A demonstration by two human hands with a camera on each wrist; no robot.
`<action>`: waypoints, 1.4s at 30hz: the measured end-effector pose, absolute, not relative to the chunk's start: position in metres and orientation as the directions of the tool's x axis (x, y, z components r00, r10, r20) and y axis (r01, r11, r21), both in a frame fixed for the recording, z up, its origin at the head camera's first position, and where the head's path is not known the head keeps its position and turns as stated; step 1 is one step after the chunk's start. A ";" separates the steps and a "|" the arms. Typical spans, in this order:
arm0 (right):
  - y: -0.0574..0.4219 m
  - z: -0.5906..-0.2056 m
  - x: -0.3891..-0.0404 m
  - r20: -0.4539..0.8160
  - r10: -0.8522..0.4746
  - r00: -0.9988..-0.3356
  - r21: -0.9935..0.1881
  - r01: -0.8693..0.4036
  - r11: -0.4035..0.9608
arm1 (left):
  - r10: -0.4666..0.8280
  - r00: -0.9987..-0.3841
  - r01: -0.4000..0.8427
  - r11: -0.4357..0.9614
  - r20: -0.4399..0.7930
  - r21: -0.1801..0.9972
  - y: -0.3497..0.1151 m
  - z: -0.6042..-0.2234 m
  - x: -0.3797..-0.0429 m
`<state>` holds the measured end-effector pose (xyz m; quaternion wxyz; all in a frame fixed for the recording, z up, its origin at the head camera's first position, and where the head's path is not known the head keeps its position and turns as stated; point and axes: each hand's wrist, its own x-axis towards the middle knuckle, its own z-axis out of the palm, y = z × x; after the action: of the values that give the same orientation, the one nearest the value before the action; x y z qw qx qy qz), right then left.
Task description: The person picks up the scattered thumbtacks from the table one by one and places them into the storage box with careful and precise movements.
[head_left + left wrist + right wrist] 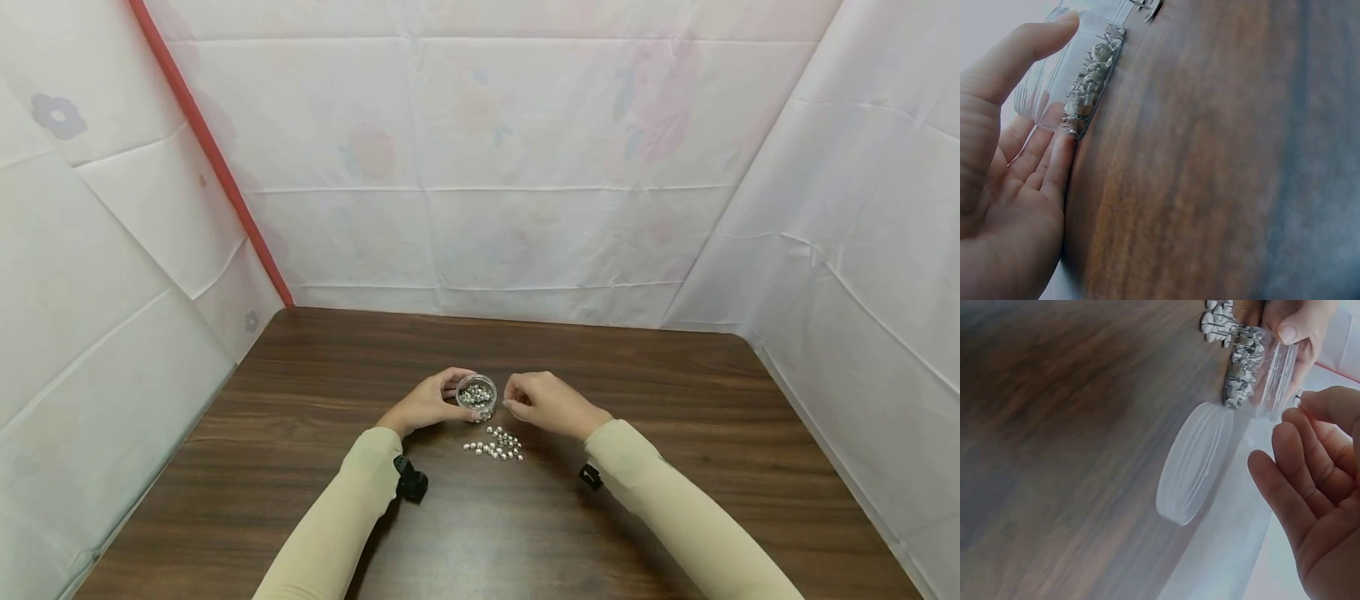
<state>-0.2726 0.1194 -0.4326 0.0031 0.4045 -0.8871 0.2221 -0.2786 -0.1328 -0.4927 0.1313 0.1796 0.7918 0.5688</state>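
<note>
A small clear jar (477,393) stands on the table, with many silver thumbtacks (1088,84) lying at its bottom. My left hand (429,403) holds it from the left, thumb on the near side and fingers behind. Just right of the rim is my right hand (547,402), whose thumb and forefinger pinch one small thumbtack (1298,396) beside the jar's mouth. In front of the jar lies a loose group of silver thumbtacks (495,451). The jar's clear round lid (1194,465) rests under the right hand, hidden from the head view.
The dark wood table (315,500) extends around both arms. Pale cloth walls (480,242) enclose its back and sides, and a red strip (217,167) runs down the back left corner. Black wrist cameras (411,482) sit under both sleeves.
</note>
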 end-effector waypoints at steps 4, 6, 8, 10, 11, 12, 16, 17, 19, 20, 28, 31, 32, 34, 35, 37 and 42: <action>0.110 -0.429 -0.275 0.211 -0.717 -0.665 -0.394 -0.729 0.560 | 0.429 -0.903 0.147 0.295 0.007 0.944 -0.132 -0.492 -0.278; 0.106 -0.427 -0.276 0.215 -0.722 -0.658 -0.397 -0.734 0.551 | 0.430 -0.903 0.148 0.292 0.009 0.945 -0.132 -0.492 -0.278; 0.101 -0.426 -0.277 0.212 -0.727 -0.654 -0.397 -0.737 0.547 | 0.431 -0.902 0.145 0.287 0.007 0.947 -0.133 -0.492 -0.277; 0.098 -0.427 -0.279 0.205 -0.725 -0.657 -0.389 -0.735 0.556 | 0.431 -0.902 0.138 0.287 0.001 0.948 -0.133 -0.492 -0.277; 0.096 -0.427 -0.279 0.202 -0.725 -0.658 -0.386 -0.734 0.559 | 0.430 -0.903 0.136 0.288 -0.001 0.948 -0.133 -0.492 -0.277; 0.094 -0.427 -0.280 0.201 -0.723 -0.661 -0.383 -0.732 0.563 | 0.430 -0.903 0.133 0.289 -0.004 0.948 -0.133 -0.492 -0.277; 0.089 -0.429 -0.283 0.187 -0.719 -0.669 -0.374 -0.725 0.578 | 0.435 -0.901 0.125 0.291 -0.015 0.948 -0.132 -0.492 -0.276; 0.088 -0.430 -0.284 0.179 -0.718 -0.673 -0.373 -0.722 0.583 | 0.440 -0.898 0.125 0.289 -0.016 0.949 -0.132 -0.491 -0.276; 0.086 -0.431 -0.285 0.164 -0.714 -0.680 -0.367 -0.714 0.596 | 0.453 -0.891 0.126 0.283 -0.017 0.951 -0.132 -0.489 -0.276; 0.085 -0.431 -0.285 0.156 -0.711 -0.686 -0.359 -0.710 0.606 | 0.462 -0.887 0.130 0.281 -0.015 0.951 -0.132 -0.486 -0.274; 0.080 -0.433 -0.288 0.116 -0.693 -0.712 -0.322 -0.687 0.652 | 0.476 -0.880 0.147 0.283 -0.006 0.948 -0.132 -0.468 -0.265; 0.078 -0.435 -0.289 0.101 -0.689 -0.718 -0.323 -0.679 0.660 | 0.443 -0.896 0.138 0.290 -0.005 0.947 -0.132 -0.481 -0.271; 0.078 -0.435 -0.290 0.095 -0.688 -0.720 -0.323 -0.676 0.663 | 0.435 -0.900 0.130 0.296 -0.012 0.946 -0.132 -0.485 -0.273; 0.078 -0.436 -0.291 0.087 -0.685 -0.723 -0.321 -0.672 0.668 | 0.429 -0.903 0.121 0.300 -0.021 0.946 -0.132 -0.489 -0.275; 0.078 -0.437 -0.291 0.085 -0.684 -0.724 -0.320 -0.670 0.670 | 0.431 -0.902 0.120 0.302 -0.024 0.946 -0.132 -0.488 -0.275; 0.078 -0.438 -0.291 0.089 -0.683 -0.725 -0.312 -0.671 0.673 | 0.442 -0.897 0.120 0.300 -0.027 0.946 -0.133 -0.484 -0.274; 0.079 -0.437 -0.290 0.110 -0.679 -0.726 -0.302 -0.675 0.673 | 0.485 -0.874 0.138 0.297 -0.025 0.945 -0.132 -0.465 -0.265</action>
<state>-0.2900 0.0794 -0.4370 -0.0056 0.3699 -0.9147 0.1626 -0.2653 -0.1323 -0.4650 0.1552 0.1971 0.7903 0.5590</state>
